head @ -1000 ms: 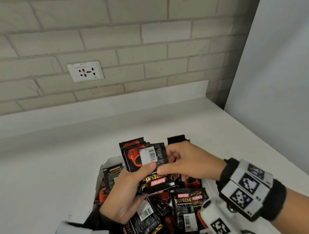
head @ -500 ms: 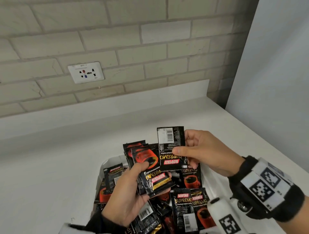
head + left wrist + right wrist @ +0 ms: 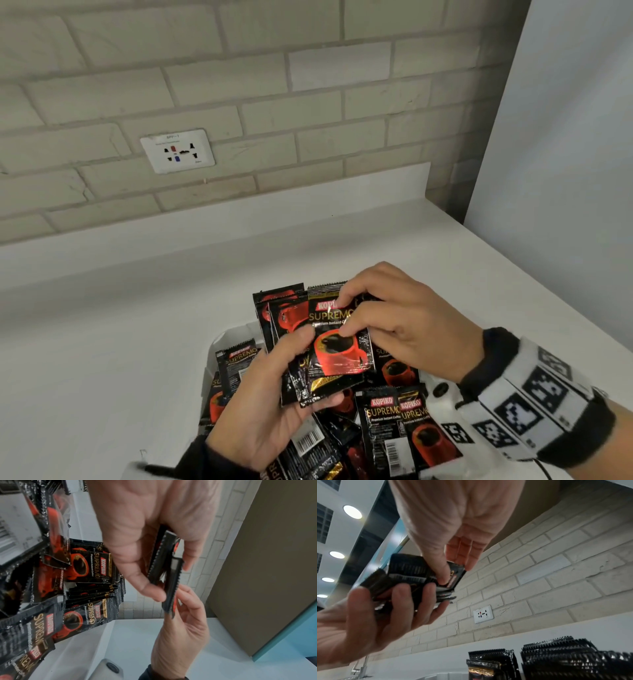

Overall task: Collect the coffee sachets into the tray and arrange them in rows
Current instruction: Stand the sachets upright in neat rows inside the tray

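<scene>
Both hands' grip closes on "KOPIKO SUPREMO" sachets: left hand clutches a stack (right hand pinches the top one).

Two hands, one tray, one socket

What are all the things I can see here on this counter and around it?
Coffee sachets: many, black with red cups, heaped in the tray.
Held stack of sachets: several, black and red, above the tray.
Top sachet: one, black and red, front of the stack.
Tray: one, white, on the counter.
Counter: one, white.
Wall socket: one, white, brick wall.
Left hand: grips the stack.
Right hand: pinches the top sachet.
</scene>
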A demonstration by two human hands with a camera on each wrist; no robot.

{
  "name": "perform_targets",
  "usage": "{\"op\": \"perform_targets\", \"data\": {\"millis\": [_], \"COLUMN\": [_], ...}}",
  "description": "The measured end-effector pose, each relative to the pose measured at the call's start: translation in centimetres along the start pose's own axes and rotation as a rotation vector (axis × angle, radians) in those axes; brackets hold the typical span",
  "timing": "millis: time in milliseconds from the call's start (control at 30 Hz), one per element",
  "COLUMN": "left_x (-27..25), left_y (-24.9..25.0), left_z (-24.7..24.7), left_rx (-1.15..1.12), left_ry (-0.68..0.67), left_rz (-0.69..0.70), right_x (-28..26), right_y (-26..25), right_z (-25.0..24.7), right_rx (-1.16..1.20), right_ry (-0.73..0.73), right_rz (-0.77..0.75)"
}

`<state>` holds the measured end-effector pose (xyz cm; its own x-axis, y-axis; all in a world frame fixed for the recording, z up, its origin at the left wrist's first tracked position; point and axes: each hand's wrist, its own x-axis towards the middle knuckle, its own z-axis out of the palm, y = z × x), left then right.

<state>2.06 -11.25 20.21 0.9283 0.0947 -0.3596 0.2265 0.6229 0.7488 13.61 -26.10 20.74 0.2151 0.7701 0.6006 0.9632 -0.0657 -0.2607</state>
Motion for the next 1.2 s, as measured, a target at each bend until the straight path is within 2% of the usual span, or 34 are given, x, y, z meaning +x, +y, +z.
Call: {"op": "perform_targets", "data": {"millis": [100, 167, 300, 367, 433, 500, 600, 700, 833, 967, 1200], "left_x": [-0.1, 0.1, 0.1, 0.2, 0.3, 0.3, 0.3, 0.2, -0.4, -0.5, 0.2], "left_y": [-0.1, -0.1, -0.2, -0.3, -0.4, -0.2, 0.9, 2.3, 3.9, 3.9, 3.1], "left_z": [-0.3, -0.5, -0.5, -0.4, -0.4, -0.6, -1.7, -3.7, -5.3, -5.4, -5.3], "left_rx": [0.102, 0.156, 0.238, 0.288, 0.339, 0.370, 0.330, 0.202, 0.068, 0.086, 0.162], "left_ry": [0.011, 0.025, 0.045, 0.031, 0.042, 0.063, 0.116, 0.213, 0.278, 0.284, 0.276], "left_rz": [0.058, 0.092, 0.134, 0.157, 0.191, 0.239, 0.293, 0.357, 0.420, 0.419, 0.364], "right_x": [0.1, 0.0, 0.8, 1.7, 2.6, 3.5, 4.8, 5.8, 6.0, 5.7, 6.1], "right_y": [0.2, 0.1, -0.4, -0.9, -1.1, -1.4, -1.2, -0.1, 1.2, 1.5, 1.1], "right_z": [0.2, 0.1, -1.1, -1.9, -2.3, -2.3, -2.7, -3.2, -1.3, 1.9, 4.4], "right_rx": [0.019, 0.081, 0.266, 0.376, 0.379, 0.348, 0.336, 0.190, -0.068, -0.241, -0.477], "right_ry": [-0.075, -0.053, 0.088, 0.002, -0.196, -0.289, -0.231, -0.241, -0.501, -0.702, -0.782], "right_rz": [0.009, 0.067, 0.377, 0.545, 0.626, 0.615, 0.608, 0.633, 0.597, 0.499, 0.387]}}
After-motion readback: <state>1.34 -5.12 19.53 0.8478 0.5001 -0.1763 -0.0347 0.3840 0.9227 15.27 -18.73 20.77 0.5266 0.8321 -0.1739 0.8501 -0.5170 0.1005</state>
